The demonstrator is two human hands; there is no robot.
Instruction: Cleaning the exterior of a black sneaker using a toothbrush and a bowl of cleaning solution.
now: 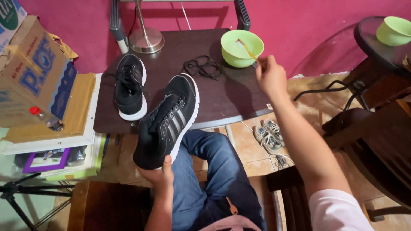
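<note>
My left hand [159, 174] grips the heel of a black sneaker with a white sole [168, 122], held up over my lap with its toe toward the dark table [231, 102]. My right hand [270, 78] reaches out to a green bowl [242, 48] on the table and pinches the end of a thin yellow-handled brush [248, 50] that dips into the bowl. The matching second black sneaker [129, 87] lies on the table at the left. A pile of loose black laces [203, 67] lies between that shoe and the bowl.
A lamp base [146, 40] stands at the table's back. Cardboard boxes [36, 72] stack at the left over a purple frame [46, 161]. Small grey shoes [268, 135] lie on the tiled floor. At right are a dark chair [376, 141] and a second green bowl [394, 31] on a glass table.
</note>
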